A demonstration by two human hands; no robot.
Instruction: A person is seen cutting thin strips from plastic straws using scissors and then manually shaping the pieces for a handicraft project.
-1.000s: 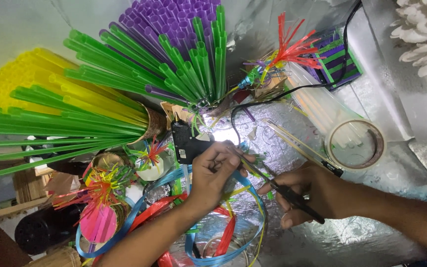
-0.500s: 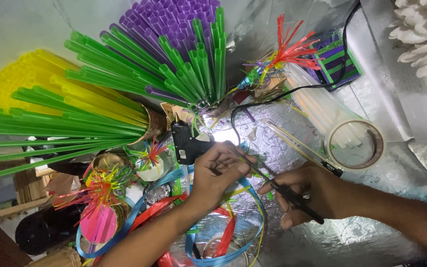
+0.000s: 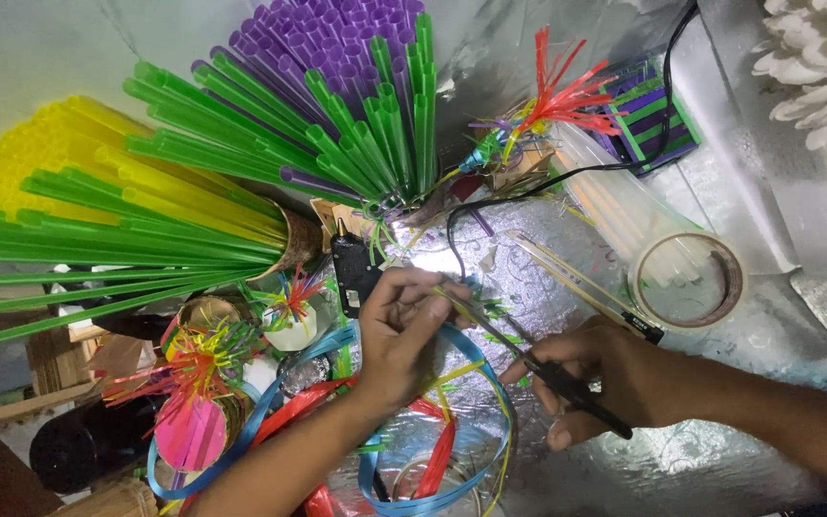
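My left hand (image 3: 402, 330) pinches a thin green straw strip (image 3: 461, 311) over the shiny silver surface (image 3: 720, 450). My right hand (image 3: 614, 378) grips black-handled scissors (image 3: 567, 383), whose blades point up-left toward that strip and my left fingers. A black glue gun (image 3: 351, 273) lies just behind my left hand, partly hidden by it, with its black cord (image 3: 567, 177) running to the upper right. Blue, red and yellow ribbon loops (image 3: 442, 460) lie under my left wrist.
Bundles of green (image 3: 241, 144), yellow (image 3: 78, 163) and purple straws (image 3: 337, 48) fan out at the upper left. A tape roll (image 3: 689, 280) and a clear bag of straws (image 3: 614, 201) lie at right. Fringed straw flowers (image 3: 193, 369) stand at left; a white ruffled object (image 3: 820, 67) is top right.
My left hand has shifted up and slightly left, now covering more of the glue gun. The scissors tilted a little with my right hand, which stays in place.
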